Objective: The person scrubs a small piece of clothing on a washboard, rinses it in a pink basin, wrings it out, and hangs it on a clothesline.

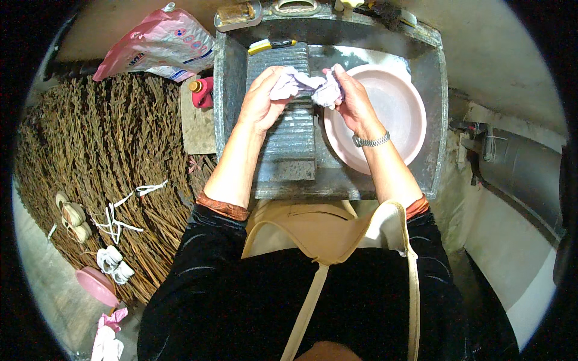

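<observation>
A pale lavender-white cloth (310, 82) is stretched and bunched between my two hands above the sink. My left hand (264, 97) grips its left end over the ridged washboard (284, 131) built into the stone sink. With a metal-banded watch on the wrist, my right hand (354, 97) holds the bunched right end over the left rim of a round pale pink basin (397, 113). The basin stands in the right part of the sink, and its visible inside looks whitish. Some fingers of both hands are hidden behind the cloth.
A yellow-and-black scrub brush (271, 46) lies at the washboard's top. A soap dish (238, 16) sits on the sink rim (218, 104). To the left are a pink-capped-looking red bottle (203, 92), a large detergent bag (167, 45) and stacked dry stalks (104, 131) bearing shoes (115, 264).
</observation>
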`<state>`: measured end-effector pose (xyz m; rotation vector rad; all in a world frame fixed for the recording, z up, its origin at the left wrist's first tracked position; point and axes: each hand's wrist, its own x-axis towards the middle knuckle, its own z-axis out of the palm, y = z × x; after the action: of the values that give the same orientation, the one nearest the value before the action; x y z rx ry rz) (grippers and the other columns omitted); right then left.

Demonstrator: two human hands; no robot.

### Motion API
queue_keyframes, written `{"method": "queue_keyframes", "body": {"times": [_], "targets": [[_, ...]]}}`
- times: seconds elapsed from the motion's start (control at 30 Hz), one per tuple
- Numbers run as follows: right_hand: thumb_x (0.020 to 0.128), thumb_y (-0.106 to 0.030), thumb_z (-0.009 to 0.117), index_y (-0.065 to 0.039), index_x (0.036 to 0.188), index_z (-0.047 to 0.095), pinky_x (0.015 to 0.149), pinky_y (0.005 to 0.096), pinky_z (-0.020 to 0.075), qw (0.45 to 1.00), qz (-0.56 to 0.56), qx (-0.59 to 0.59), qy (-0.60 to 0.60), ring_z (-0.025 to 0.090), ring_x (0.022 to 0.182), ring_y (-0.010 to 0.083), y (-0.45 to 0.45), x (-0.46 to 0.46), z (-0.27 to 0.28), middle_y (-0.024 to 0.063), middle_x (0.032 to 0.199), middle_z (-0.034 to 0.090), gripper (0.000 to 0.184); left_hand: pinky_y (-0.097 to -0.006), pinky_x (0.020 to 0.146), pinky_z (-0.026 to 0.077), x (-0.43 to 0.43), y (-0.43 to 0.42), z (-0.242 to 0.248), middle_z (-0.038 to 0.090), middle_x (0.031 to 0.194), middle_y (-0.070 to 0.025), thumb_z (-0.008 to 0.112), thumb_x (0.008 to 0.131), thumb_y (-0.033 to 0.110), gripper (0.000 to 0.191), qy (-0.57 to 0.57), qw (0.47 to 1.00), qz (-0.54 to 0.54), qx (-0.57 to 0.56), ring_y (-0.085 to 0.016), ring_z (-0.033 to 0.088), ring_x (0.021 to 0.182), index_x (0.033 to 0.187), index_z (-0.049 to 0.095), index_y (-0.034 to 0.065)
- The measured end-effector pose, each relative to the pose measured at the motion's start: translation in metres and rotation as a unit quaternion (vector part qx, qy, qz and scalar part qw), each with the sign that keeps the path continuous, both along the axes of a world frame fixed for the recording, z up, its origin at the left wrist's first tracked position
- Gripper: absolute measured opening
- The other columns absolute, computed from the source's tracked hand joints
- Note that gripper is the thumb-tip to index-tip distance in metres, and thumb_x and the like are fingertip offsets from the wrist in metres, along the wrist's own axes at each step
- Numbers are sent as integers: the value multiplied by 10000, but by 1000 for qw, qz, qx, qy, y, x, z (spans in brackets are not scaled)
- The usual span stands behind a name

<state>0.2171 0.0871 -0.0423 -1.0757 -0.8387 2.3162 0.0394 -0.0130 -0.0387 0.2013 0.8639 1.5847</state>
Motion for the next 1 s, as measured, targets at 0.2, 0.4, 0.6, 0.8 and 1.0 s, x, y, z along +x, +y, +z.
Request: {"method": "queue_keyframes", "body": {"times": [0.2,0.4,0.6,0.8,1.0], "targets": [[952,-231,491,7,1227,511,813,325,495,988,-26,-87,128,585,854,169,1,21,7,75,997,627,364,-204,441,378,2,-9,25,622,809,-36,526,947,207,174,-95,995,-34,-16,-77,450,484,985,599,54],[934,-122,529,19,1048,573,741,266,477,981,-17,-34,189,542,782,135,1,26,6,20,828,565,186,-224,435,467,20,-1,12,618,761,-13,572,938,286,210,116,961,-205,-145,-84,571,574,965,589,79],[941,-81,481,-22,1000,664,658,240,497,981,-26,151,-122,551,665,87,13,39,-31,2,761,581,201,-227,575,486,0,-16,-14,652,831,-43,597,869,107,106,371,866,-268,-199,-100,594,703,938,604,27],[797,-208,628,-82,948,692,799,412,472,707,154,543,-427,625,858,240,10,49,-49,123,919,673,207,-237,796,466,-43,-47,-13,676,923,-30,674,869,138,137,309,924,-133,-182,-98,610,854,961,630,47],[773,-205,641,-114,980,707,1016,518,311,468,376,632,-490,547,1107,283,25,-27,-68,91,1033,671,235,-248,783,480,-42,-53,-1,681,932,-52,647,889,123,125,307,938,22,-158,-113,626,845,977,625,38]]}}
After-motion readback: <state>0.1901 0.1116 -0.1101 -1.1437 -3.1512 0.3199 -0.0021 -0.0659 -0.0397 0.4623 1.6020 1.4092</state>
